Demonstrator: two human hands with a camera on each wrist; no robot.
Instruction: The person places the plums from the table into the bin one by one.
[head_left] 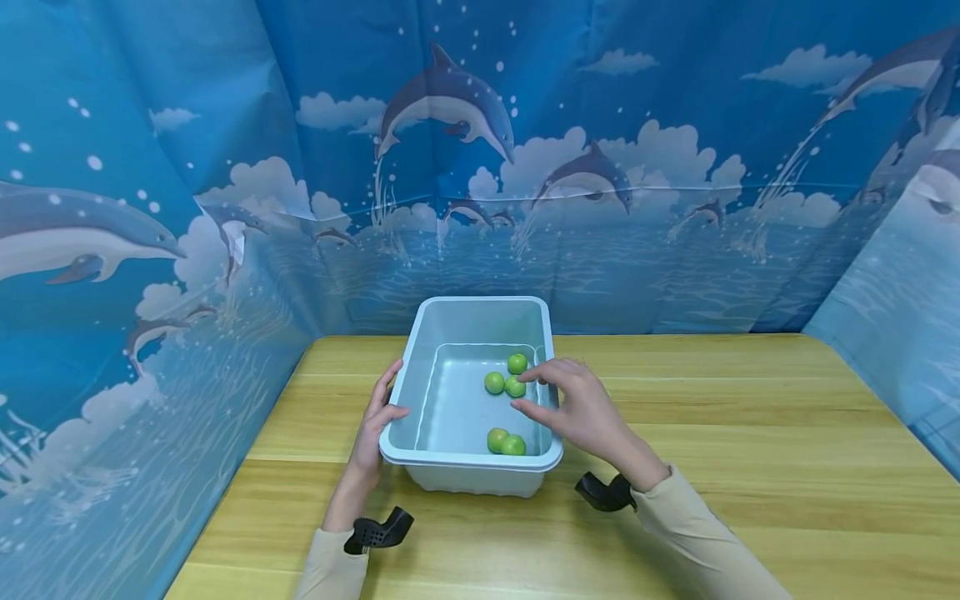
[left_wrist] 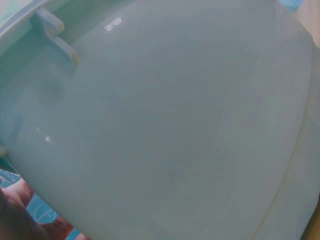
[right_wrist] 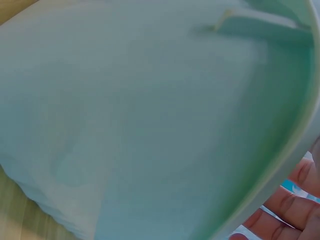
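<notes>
A pale blue plastic bin (head_left: 450, 457) stands on the table in the head view. Inside it lie several small round green fruits, some near the right wall, among them one green fruit (head_left: 494, 382), and a pair by the near wall, one of them a green fruit (head_left: 513, 446). My left hand (head_left: 369, 435) grips the bin's left side, thumb over the rim and fingers along the outer wall. Over the right rim hovers my right hand (head_left: 583, 410), thumb and forefinger spread apart above the fruits with nothing between them. Both wrist views are mostly filled by the bin's outer wall (left_wrist: 175, 125).
The wooden table (head_left: 720, 417) extends well to the right of the bin. Behind and to the left hangs a blue curtain (head_left: 465, 250) printed with dolphins. A black wrist camera (head_left: 378, 531) sits on the left wrist, another black wrist camera (head_left: 604, 492) on the right.
</notes>
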